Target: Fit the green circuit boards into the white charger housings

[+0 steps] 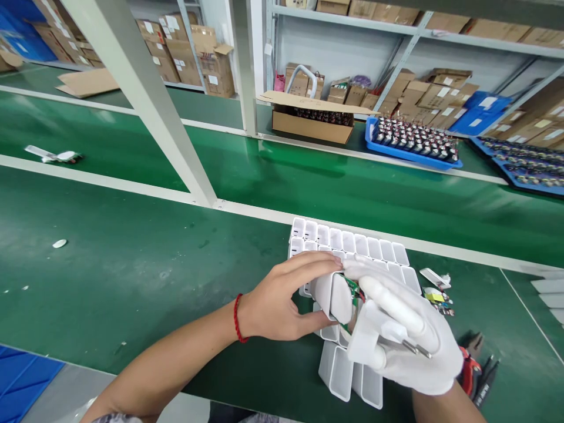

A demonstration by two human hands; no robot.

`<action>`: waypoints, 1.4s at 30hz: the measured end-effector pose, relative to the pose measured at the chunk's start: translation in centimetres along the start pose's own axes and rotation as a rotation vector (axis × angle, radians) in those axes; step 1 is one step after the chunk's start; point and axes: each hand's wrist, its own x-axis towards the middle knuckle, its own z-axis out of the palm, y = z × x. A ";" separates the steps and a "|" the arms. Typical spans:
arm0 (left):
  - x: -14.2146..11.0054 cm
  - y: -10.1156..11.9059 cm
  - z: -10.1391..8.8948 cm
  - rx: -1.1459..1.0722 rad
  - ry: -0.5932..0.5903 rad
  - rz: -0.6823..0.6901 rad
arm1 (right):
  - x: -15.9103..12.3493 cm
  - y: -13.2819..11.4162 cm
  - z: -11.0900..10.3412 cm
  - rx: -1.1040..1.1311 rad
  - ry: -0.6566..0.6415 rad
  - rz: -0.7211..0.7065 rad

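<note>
My bare left hand (282, 299), with a red cord at the wrist, grips a white plastic charger shell (337, 296) between thumb and fingers. My right hand (409, 335) wears a white glove and is closed on a white plug piece with metal prongs (416, 348), pressed against the shell's open end, where a green circuit board (352, 286) shows. Both hands hover over a block of several empty white shells (352, 244) standing in rows on the green mat.
Loose small parts (436, 289) lie right of the shells, and red-handled pliers (471, 367) sit at the lower right. A green conveyor belt (308, 182) runs behind a grey post (145, 100). A cardboard box (312, 117) and blue trays of components (412, 144) stand beyond.
</note>
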 end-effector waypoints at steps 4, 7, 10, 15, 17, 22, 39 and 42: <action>-0.1 -0.1 0.2 -0.001 0.005 -0.040 | 0.2 -0.7 0.7 -0.139 0.058 -0.121; -0.2 -0.4 0.5 -0.116 0.048 -0.159 | 0.2 -0.6 0.9 -0.106 0.057 0.067; -0.4 -0.7 1.1 -0.277 0.128 -0.291 | 0.2 0.0 1.2 -0.048 0.017 0.229; -0.6 -0.5 1.3 -0.210 0.122 -0.253 | 1.0 -0.1 2.6 0.230 -0.102 0.410; -0.5 -0.1 0.8 -0.131 0.038 -0.256 | 1.5 -0.5 3.1 0.297 -0.078 0.454; -0.2 1.4 -0.8 0.015 -0.167 -0.305 | 2.2 -1.3 3.7 0.454 0.009 0.492; 0.2 2.8 -2.3 0.162 0.043 -0.212 | 2.3 -3.4 5.1 0.527 0.113 0.486; 0.3 2.5 -2.7 0.150 0.103 -0.130 | 1.8 -3.4 4.9 0.572 0.156 0.566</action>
